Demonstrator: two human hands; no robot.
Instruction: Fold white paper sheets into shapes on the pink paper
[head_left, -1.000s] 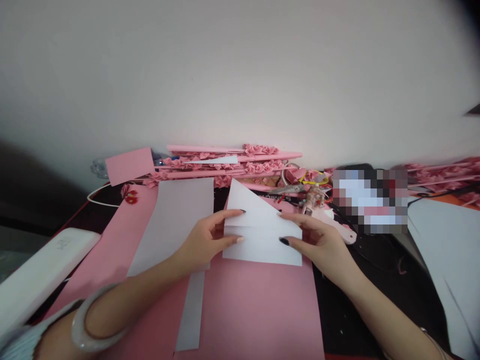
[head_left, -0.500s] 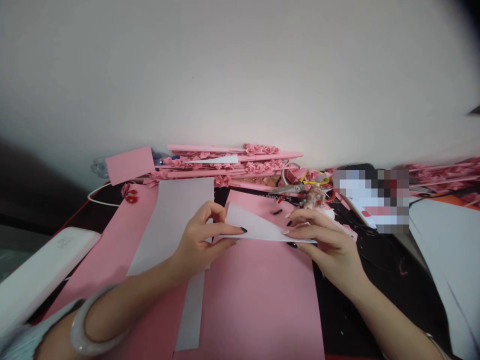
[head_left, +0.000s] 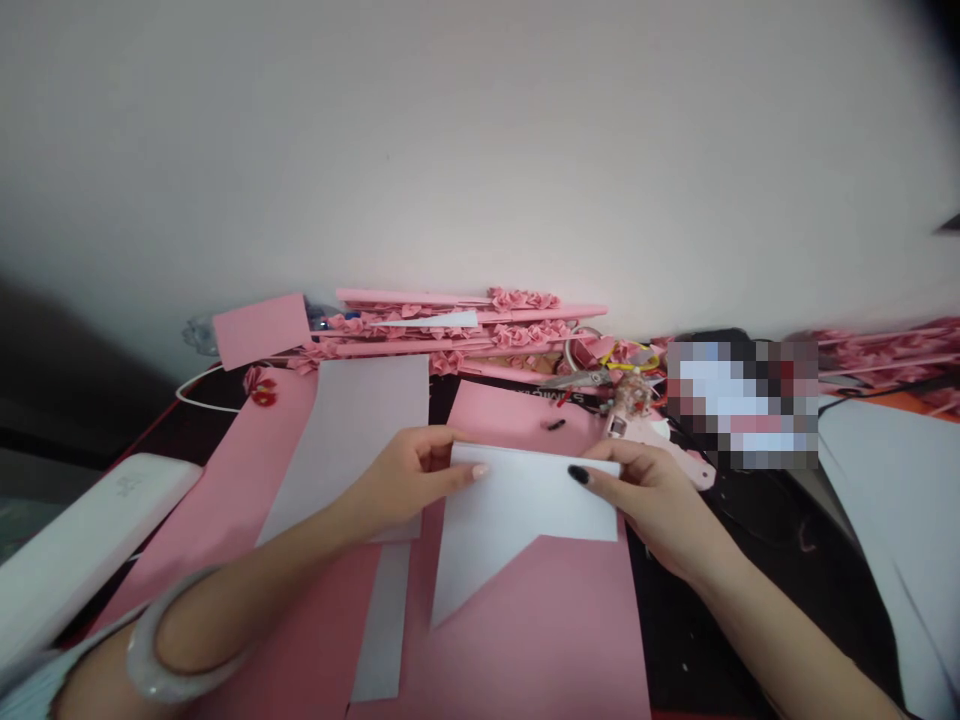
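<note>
A folded piece of white paper [head_left: 529,505] is held up over pink sheets, its straight folded edge at the top and a point hanging down at the lower left. My left hand [head_left: 427,475] pinches its upper left corner, thumb in front and fingers behind. At the upper right corner my right hand [head_left: 645,495] grips it the same way, its dark-nailed thumb lying on the front. Beneath the paper lies a large pink sheet [head_left: 525,640]. Beside my left forearm are a white sheet [head_left: 360,430] and a narrow white strip [head_left: 382,630].
Pink paper flowers on stems [head_left: 465,340] lie along the wall. Scissors [head_left: 577,378] and a pale pink glue gun [head_left: 637,430] are beyond my right hand. A blurred-out phone [head_left: 742,410] stands at the right. A long white box-like object [head_left: 90,550] is at the left edge.
The white paper has turned from nearly edge-on to facing me, its folded edge now at the top. Both hands have shifted their pinch to its upper corners.
</note>
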